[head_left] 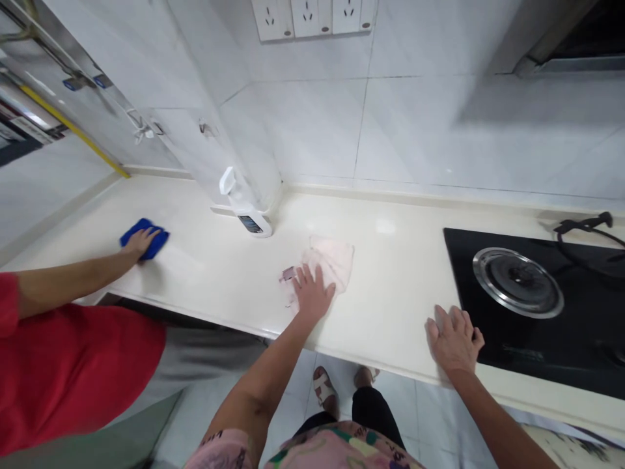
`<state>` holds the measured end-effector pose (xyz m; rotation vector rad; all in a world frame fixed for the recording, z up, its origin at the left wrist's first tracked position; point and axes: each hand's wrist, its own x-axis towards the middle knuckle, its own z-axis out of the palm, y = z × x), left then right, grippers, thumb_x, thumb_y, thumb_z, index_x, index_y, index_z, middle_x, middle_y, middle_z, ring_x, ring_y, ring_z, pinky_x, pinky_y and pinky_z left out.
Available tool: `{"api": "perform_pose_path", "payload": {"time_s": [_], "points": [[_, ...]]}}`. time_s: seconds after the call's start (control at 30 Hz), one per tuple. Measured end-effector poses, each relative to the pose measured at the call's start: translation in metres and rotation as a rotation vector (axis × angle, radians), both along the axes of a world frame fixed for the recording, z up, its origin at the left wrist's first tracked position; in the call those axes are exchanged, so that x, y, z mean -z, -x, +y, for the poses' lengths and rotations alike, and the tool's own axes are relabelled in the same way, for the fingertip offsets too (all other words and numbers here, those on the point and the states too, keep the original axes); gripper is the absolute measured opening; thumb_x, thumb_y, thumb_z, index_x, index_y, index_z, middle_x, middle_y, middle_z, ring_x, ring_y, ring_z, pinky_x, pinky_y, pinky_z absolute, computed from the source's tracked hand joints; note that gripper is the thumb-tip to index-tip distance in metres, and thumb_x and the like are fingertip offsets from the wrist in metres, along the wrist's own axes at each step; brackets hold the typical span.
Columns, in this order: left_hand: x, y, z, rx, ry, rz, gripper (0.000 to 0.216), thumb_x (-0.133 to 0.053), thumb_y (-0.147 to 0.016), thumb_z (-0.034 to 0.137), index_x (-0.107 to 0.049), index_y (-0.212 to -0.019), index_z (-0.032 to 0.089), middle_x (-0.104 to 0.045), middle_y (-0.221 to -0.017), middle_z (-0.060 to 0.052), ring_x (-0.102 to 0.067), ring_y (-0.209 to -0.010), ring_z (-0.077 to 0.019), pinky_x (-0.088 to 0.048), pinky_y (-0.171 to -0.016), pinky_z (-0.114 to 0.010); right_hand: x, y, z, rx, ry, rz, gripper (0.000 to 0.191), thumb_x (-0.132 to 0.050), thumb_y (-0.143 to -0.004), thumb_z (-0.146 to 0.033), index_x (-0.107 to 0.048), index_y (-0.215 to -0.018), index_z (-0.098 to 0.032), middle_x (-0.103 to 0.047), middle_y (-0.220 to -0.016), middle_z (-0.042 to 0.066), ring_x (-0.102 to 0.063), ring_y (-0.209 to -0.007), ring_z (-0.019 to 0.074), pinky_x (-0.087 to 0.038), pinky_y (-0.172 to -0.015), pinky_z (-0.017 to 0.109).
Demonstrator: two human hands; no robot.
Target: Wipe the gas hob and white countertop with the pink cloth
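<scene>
Pale pink cloth (334,260) lies bunched on the cream desk (390,286), pinned under the person's left hand (312,293). Its fingers (305,277) are spread flat on top, pressing down without grasping. A small mauve scrap (288,274) sits just left of those fingers; whether it belongs to the cloth is hard to tell. The right hand (454,340) lies open, its fingers relaxed across the edge of a black gas hob (576,312), near the steel burner (517,282). Well left of the fingers, a co-worker's hand (140,242), beyond a red sleeve (8,303), rests on a blue cloth (159,238). Beyond the pink cloth, a white plastic bottle (247,208) stands against the tiled wall (312,130), with wall sockets (307,16) above.
</scene>
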<state>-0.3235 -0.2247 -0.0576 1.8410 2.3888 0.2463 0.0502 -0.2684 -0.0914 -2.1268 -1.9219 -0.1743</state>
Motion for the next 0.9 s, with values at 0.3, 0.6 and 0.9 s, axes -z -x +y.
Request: {"api": "perform_pose_path", "payload": {"time_s": [0.3,0.6,0.9], "points": [[0.014,-0.126,-0.072,0.668,0.07,-0.137,0.086,-0.041,-0.097,0.071,-0.021,-0.167,0.025,-0.006,-0.175,-0.013,0.0,-0.161,-0.0416,-0.006,-0.127,-0.067,0.004,-0.003,0.001,-0.005,-0.045,0.023,0.045,-0.044,-0.101,-0.038,-0.062,-0.139,-0.021,-0.048,-0.156,0.016,-0.035,-0.148,0.0352,-0.024,-0.116,0.061],[-0.008,0.031,-0.078,0.407,0.125,0.054,0.072,-0.051,-0.097,0.06,-0.036,-0.161,0.032,-0.022,-0.173,-0.009,-0.016,-0.161,-0.0352,-0.012,-0.128,-0.06,0.004,-0.003,0.0,-0.017,-0.062,-0.012,0.047,-0.037,-0.105,-0.042,-0.063,-0.137,-0.018,-0.049,-0.155,0.017,-0.032,-0.15,0.0308,-0.021,-0.12,0.056],[-0.027,0.195,-0.094,-0.249,0.288,0.194,0.085,-0.05,-0.093,0.069,-0.031,-0.163,0.026,-0.014,-0.173,-0.021,-0.016,-0.157,-0.0498,-0.023,-0.118,-0.071,0.005,-0.002,0.001,-0.013,-0.078,-0.016,0.046,-0.04,-0.102,-0.042,-0.066,-0.133,-0.019,-0.052,-0.153,0.019,-0.037,-0.147,0.035,-0.024,-0.116,0.06]]}}
